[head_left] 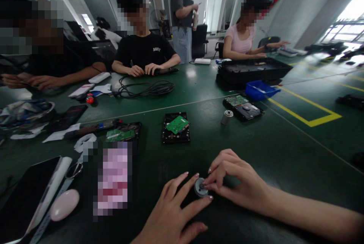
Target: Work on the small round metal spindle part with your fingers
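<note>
A small round metal motor (201,187) stands on the green table, its grey end face up with dark holes in it. My left hand (173,206) lies low around it, with two fingertips against opposite sides of its rim and the thumb apart. From the right, my right hand (231,175) reaches in with thumb and index finger pinched at the middle of the motor's face. Whatever small piece is between those fingertips is hidden. Farther back on the table stands a silver metal cylinder (227,117), similar in size.
Hard drives with green circuit boards lie ahead: one in the centre (176,128), another at right (243,107). A blue bin (260,89) and black tray (253,71) sit beyond. On the left are an electric screwdriver (92,128), a tablet (31,194) and a pink oval object (65,205). Co-workers sit opposite.
</note>
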{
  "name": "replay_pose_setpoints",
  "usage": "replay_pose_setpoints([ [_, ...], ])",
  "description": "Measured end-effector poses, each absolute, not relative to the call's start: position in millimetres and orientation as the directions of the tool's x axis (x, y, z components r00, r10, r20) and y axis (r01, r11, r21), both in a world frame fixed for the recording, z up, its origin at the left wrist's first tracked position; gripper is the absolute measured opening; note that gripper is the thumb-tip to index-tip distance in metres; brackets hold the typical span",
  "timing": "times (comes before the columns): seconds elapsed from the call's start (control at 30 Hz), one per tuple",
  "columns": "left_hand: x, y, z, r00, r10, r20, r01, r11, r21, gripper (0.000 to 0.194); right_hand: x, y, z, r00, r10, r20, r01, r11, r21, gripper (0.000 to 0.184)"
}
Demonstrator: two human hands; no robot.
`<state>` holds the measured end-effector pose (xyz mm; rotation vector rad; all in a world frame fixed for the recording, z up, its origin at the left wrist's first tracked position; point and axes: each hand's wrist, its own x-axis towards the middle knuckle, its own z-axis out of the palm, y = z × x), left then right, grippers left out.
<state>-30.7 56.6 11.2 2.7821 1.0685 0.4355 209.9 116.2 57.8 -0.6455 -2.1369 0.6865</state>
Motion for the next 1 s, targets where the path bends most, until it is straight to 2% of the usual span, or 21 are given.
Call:
replay_pose_setpoints([
  [0.33,-31,57,12,0.710,0.676,0.201,0.638,-0.737,0.223,0.061,210,115,56,-0.539,0.676,0.502,0.240,0.695,-0.678,0.026],
  [0.6,-31,57,10,0.718,0.664,0.210,0.624,-0.747,0.229,0.056,211,117,61,-0.530,0.674,0.515,0.230,0.698,-0.678,0.028],
  [0.8,-31,57,11,0.700,0.682,0.213,0.634,-0.730,0.256,0.058,221,127,69,-0.488,0.713,0.503,0.292,0.677,-0.676,0.030],
  [1.0,-30,57,11,0.703,0.678,0.217,0.631,-0.734,0.250,0.058,221,123,74,-0.639,0.618,0.458,0.241,0.727,-0.644,0.020],
])
